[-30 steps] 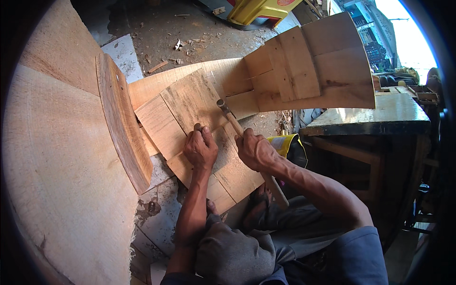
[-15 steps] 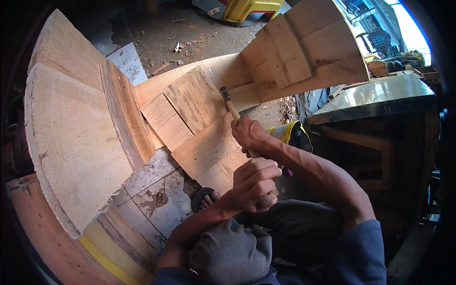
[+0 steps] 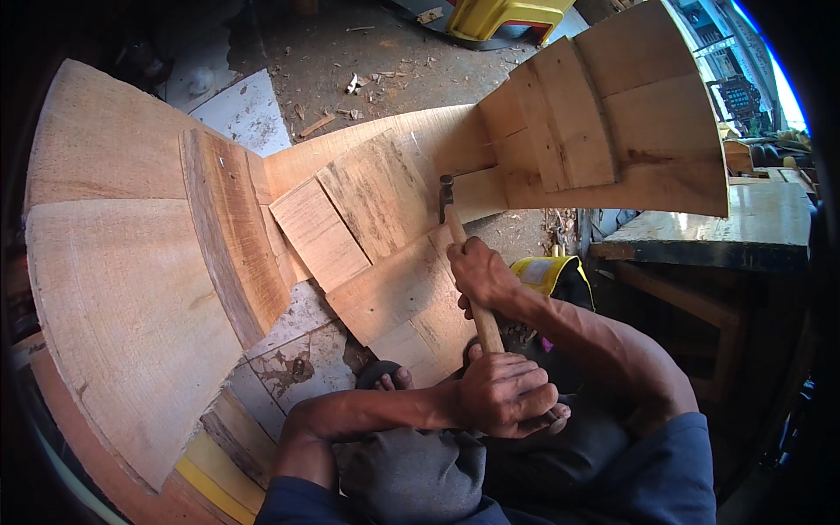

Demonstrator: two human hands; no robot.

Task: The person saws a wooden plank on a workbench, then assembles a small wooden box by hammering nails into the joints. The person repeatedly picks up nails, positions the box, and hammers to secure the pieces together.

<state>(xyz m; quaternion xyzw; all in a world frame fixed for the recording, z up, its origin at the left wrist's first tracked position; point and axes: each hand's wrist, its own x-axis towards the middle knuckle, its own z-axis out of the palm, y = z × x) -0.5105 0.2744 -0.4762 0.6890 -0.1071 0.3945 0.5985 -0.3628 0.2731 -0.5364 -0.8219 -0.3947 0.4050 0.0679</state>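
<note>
A wooden-handled tool (image 3: 488, 331) with a small dark metal head is held in both my hands. My right hand (image 3: 484, 276) grips the handle's upper part. My left hand (image 3: 509, 395) is wrapped round its lower end, close to my lap. The tool's head is over or against a pale wooden panel (image 3: 372, 197) made of joined boards; whether it touches cannot be made out. Beyond the head, a curved wooden section (image 3: 661, 114) rises at the far right. On the left stands another wide, curved wooden section (image 3: 122, 289) with a rough lower edge.
A bare foot in a dark sandal (image 3: 385, 378) is beside the panel's near edge. To the right stand a worn, dark-edged bench (image 3: 717, 236) and a yellow bag (image 3: 535, 273). A yellow plastic stool (image 3: 494, 19) is at the back. Wood chips litter the floor (image 3: 350, 52).
My hands have moved farther apart, so more handle shows between them. My left hand is lower, nearer my lap. The whole view has shifted slightly, and both hands still grip the tool.
</note>
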